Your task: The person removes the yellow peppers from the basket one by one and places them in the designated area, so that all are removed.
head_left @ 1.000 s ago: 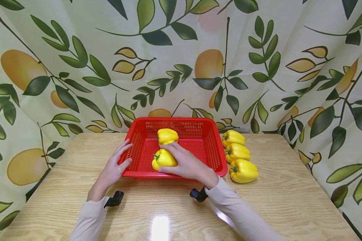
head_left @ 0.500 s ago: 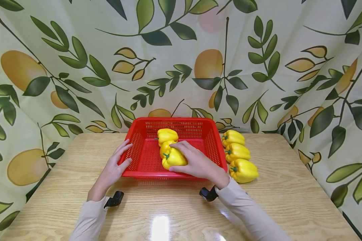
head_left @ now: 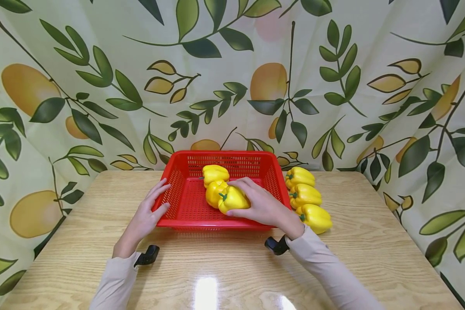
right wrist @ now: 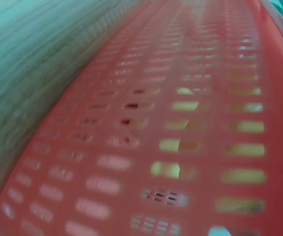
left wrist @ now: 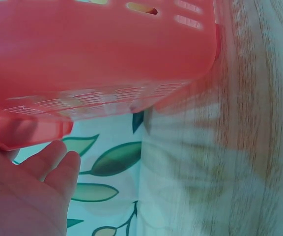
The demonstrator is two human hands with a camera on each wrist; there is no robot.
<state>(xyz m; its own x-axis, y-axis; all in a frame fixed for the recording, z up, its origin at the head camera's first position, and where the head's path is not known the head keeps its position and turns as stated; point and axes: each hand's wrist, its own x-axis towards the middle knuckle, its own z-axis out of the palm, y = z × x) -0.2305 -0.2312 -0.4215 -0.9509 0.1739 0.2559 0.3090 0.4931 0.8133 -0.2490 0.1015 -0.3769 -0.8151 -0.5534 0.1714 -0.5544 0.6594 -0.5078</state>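
Note:
My right hand (head_left: 261,206) grips a yellow bell pepper (head_left: 231,199) with a green stem, over the front middle of the red plastic basket (head_left: 224,224). Just left of it, partly covered by it, a second yellow pepper (head_left: 214,194) sits in the basket. Behind these lies a third pepper (head_left: 215,174). My left hand (head_left: 141,218) rests at the basket's left rim, fingers extended. In the left wrist view, the left fingers (left wrist: 60,167) reach up beside the basket's side. The right wrist view shows the slotted basket wall (right wrist: 127,162), with yellow through the holes; the right hand is out of sight there.
On the wooden table (head_left: 170,275), right of the basket, a column of yellow peppers (head_left: 306,195) runs front to back. A leaf-patterned cloth (head_left: 232,107) hangs right behind the table and at both sides. Black wrist mounts (head_left: 147,255) stick out below the hands.
My right hand has shifted the gripped pepper rightward within the basket, uncovering more of the pepper behind it. The left hand stays put at the left rim.

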